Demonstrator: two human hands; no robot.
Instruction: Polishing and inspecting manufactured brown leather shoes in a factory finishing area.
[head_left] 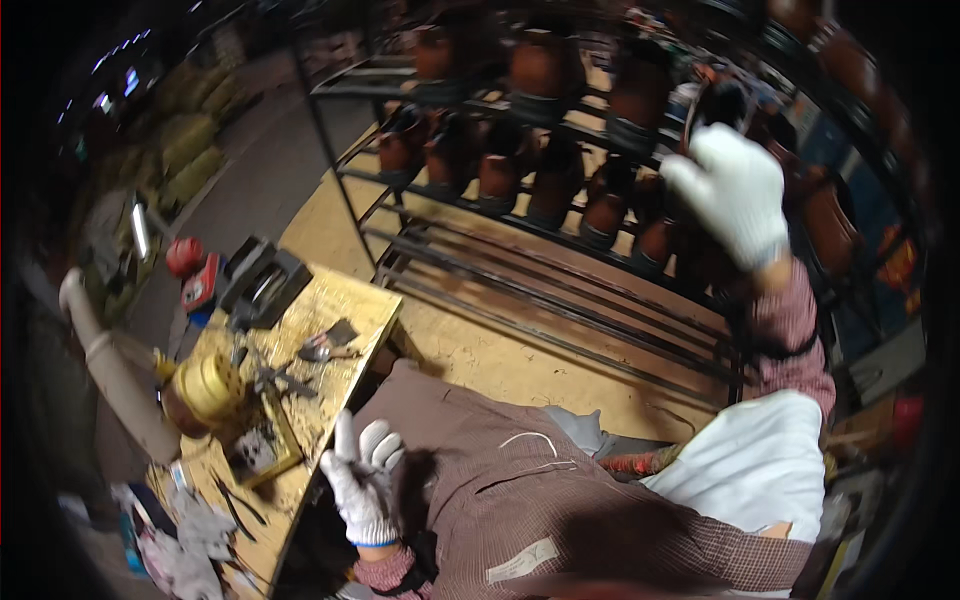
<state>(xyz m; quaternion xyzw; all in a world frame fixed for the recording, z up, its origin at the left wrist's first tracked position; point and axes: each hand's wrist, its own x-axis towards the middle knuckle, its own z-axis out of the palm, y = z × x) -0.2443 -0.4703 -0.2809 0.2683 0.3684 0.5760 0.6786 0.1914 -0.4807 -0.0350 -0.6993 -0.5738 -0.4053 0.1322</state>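
Note:
My left hand (365,485), in a white knit glove, is beside the edge of the wooden workbench (350,310). Its fingers are apart and nothing shows in them. Raised at the upper right is my right hand (735,195), gloved too and smeared by motion. It is in front of the metal rack (440,245), close to a dark boot (720,105); whether it touches that boot I cannot tell. Several brown boots (500,170) stand in rows on the rack. A brown checked apron (480,440) covers my lap.
On the bench are pliers (240,508), a yellow machine part (210,390), a black metal block (265,285) and crumpled grey cloth (205,530). A pale pipe (115,370) rises at the left. White cloth (760,455) lies over my right side. Sacks (190,150) are stacked farther back.

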